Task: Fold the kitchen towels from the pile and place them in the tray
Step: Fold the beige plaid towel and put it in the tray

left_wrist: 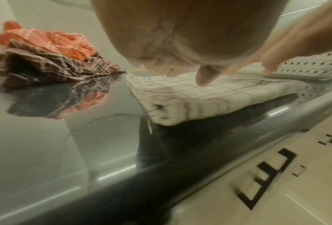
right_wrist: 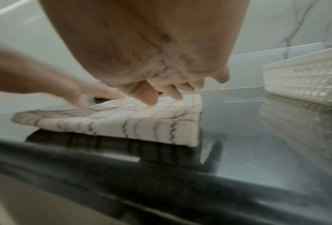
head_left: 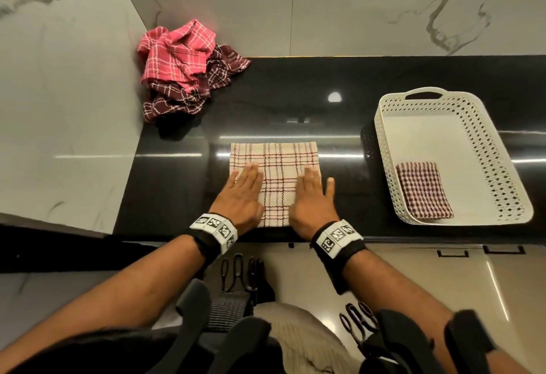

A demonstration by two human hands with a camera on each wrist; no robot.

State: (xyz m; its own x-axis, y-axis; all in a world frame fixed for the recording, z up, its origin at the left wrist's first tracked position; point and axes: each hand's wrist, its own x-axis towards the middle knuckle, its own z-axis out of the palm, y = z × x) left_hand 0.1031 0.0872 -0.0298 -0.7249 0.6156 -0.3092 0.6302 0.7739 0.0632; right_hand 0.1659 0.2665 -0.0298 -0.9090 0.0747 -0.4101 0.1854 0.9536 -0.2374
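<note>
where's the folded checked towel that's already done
In the head view it lies inside the white tray, in the near corner, right of the cream towel under both hands.

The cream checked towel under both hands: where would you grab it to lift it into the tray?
Probably the cream checked towel by its two side edges, left hand and right hand each pinching all layers. It lies flat and thickly folded, so gripping from both sides should keep it square on the way to the tray at right.
</note>
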